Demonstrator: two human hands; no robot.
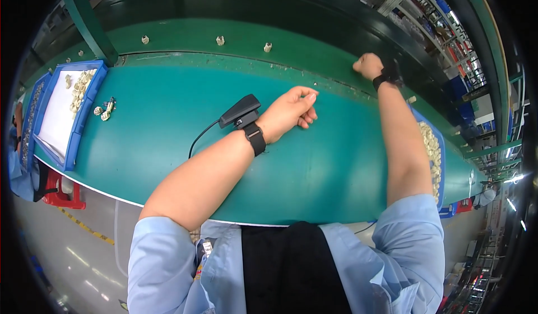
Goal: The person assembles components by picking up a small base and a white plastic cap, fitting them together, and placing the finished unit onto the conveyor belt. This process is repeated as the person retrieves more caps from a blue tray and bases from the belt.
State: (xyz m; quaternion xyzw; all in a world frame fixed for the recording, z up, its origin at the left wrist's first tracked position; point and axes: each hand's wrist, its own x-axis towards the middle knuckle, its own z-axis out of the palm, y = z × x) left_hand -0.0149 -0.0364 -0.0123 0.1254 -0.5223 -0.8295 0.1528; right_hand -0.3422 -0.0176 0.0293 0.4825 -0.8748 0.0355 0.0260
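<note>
Green belt (pixel 316 53) carries a pale part (pixel 268 47) ahead of the half-curled left hand (pixel 291 114), farther from the curled right hand (pixel 369 66); contents of either grip indeterminable

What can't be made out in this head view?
Head view:
- Right hand: curled and turned away, hiding whether it holds anything.
- Left hand: curled inward, its own back hiding the palm.
- Right-hand blue tray: near side covered by the right forearm.
- Dark pieces, far left: too small to identify.
</note>
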